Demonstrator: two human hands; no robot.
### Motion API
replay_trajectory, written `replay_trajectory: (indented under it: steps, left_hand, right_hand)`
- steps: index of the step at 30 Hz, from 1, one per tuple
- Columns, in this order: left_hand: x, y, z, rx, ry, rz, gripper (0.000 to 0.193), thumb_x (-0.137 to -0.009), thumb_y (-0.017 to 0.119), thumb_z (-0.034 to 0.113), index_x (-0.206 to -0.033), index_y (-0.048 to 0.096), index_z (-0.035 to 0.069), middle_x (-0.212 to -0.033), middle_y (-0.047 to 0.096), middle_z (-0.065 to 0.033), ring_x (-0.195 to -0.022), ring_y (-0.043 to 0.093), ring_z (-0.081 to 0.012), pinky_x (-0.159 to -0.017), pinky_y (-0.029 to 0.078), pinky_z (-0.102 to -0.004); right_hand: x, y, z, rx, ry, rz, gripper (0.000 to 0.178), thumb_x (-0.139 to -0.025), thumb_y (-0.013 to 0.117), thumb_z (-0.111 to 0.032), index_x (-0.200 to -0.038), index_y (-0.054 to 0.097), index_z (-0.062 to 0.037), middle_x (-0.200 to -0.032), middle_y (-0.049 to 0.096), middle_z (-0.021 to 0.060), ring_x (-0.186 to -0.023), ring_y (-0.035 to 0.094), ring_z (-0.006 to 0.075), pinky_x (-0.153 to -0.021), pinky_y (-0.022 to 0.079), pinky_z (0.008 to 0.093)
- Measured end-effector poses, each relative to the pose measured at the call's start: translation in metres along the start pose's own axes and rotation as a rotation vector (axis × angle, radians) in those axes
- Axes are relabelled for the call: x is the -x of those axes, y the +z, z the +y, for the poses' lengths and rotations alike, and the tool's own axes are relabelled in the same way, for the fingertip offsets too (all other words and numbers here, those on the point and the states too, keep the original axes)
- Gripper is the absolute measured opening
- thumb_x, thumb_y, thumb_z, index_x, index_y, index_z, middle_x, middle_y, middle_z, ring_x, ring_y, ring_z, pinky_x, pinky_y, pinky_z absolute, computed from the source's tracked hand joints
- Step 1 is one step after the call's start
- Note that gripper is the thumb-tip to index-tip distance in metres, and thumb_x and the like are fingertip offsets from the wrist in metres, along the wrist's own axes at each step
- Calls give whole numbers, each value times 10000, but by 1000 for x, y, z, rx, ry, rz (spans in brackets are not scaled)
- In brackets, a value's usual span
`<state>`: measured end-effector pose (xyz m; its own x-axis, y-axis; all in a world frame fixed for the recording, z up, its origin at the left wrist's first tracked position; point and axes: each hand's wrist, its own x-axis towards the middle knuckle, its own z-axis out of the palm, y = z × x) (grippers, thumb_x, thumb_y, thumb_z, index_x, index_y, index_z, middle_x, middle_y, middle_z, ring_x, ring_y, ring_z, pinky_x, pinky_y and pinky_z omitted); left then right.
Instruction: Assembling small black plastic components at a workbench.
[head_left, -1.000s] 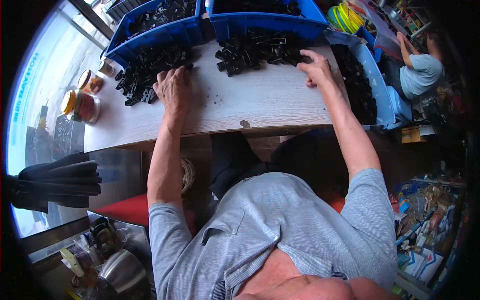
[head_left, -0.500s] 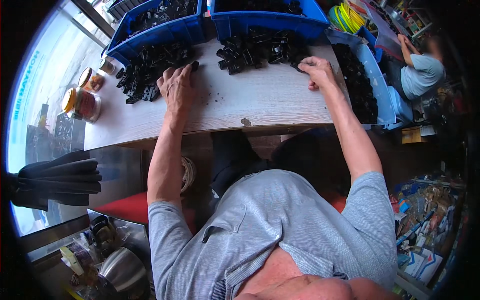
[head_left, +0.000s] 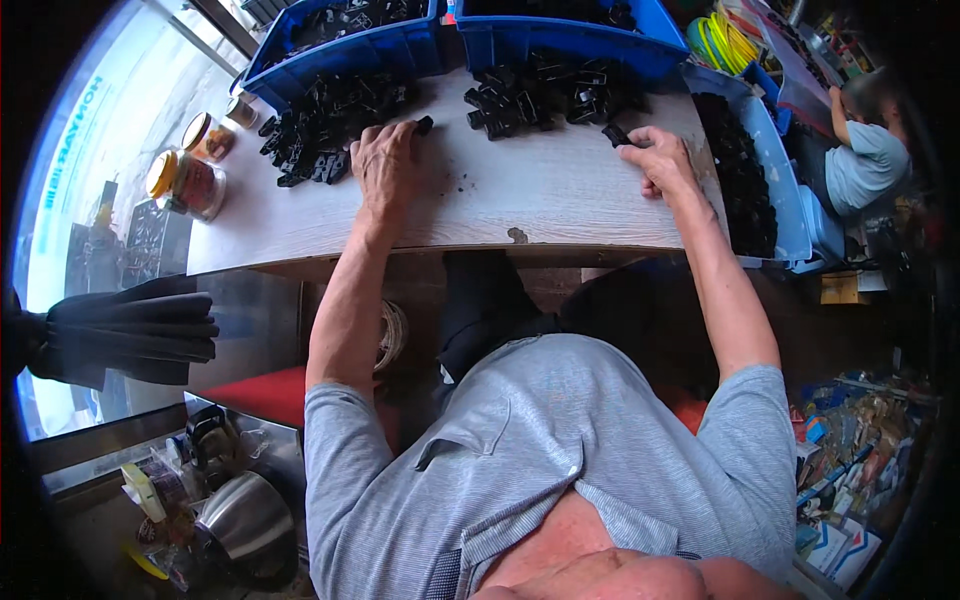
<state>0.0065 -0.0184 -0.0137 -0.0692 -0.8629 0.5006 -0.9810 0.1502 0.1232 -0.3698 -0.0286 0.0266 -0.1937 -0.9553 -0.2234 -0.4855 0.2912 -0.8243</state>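
Observation:
My left hand (head_left: 384, 162) is closed at the right edge of the left heap of small black plastic parts (head_left: 318, 125), with one black plastic part (head_left: 424, 125) pinched at its fingertips. Across the white wood-grain table (head_left: 530, 200), my right hand (head_left: 664, 162) grips another black plastic part (head_left: 615, 135) between thumb and fingers. That part is just in front of the right heap of black parts (head_left: 530, 100). The exact shape of the held parts is too small to make out.
Two blue bins (head_left: 575, 42) of black parts stand behind the heaps. A pale blue crate (head_left: 782, 200) of parts stands right of the table. Lidded jars (head_left: 190, 187) are at the left. Beyond the crate sits another person (head_left: 868, 165).
My view has shifted, so the scene sits farther right. My right hand has come slightly back from the right heap with the black part, which now shows clearly. The left hand barely moved.

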Motion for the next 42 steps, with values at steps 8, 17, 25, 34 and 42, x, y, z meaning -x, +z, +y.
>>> replay_trajectory:
  steps: [8, 17, 25, 34, 42]
  left_hand:
    - [22, -7, 78, 637, 150, 179, 246, -890, 674, 28, -1126, 720, 81, -1046, 729, -120, -849, 727, -247, -699, 588, -340]
    - [8, 7, 135, 706, 435, -113, 346, -816, 669, 1, -1158, 687, 51, -1089, 698, -137, -940, 694, -327, -805, 582, -382]
    - [7, 11, 135, 629, 574, -157, 392, -837, 631, 40, -1225, 670, 79, -1163, 670, -116, -1030, 669, -310, -883, 552, -374]
    - [21, 5, 133, 466, 543, -101, 380, -854, 642, 140, -1230, 647, 87, -1246, 645, -93, -1147, 589, -315, -948, 495, -428]
    - [-10, -12, 13, -93, -62, 199, 263, -823, 650, 109, -1083, 692, 117, -1069, 691, -105, -994, 627, -337, -801, 532, -440]
  right_hand:
    - [39, 12, -15, 36, -9, -194, 320, -806, 780, -201, -1075, 660, -73, -562, 489, -13, -382, 460, 95, -349, 409, 262]
    - [44, 27, -11, -6, -135, -339, 320, -822, 680, -82, -1137, 642, -44, -531, 472, -28, -383, 453, 82, -338, 372, 253]
    - [41, 26, -6, -40, -188, -350, 290, -812, 669, -65, -1101, 660, -39, -536, 497, -16, -374, 466, 99, -331, 381, 276]
    - [42, 31, -9, -22, -169, -347, 269, -827, 707, -98, -1082, 652, -31, -511, 468, -40, -362, 415, 72, -341, 334, 248]
    - [47, 17, 3, -186, -73, -237, 335, -810, 777, -186, -1068, 620, -42, -518, 472, -29, -380, 461, 74, -357, 402, 253]
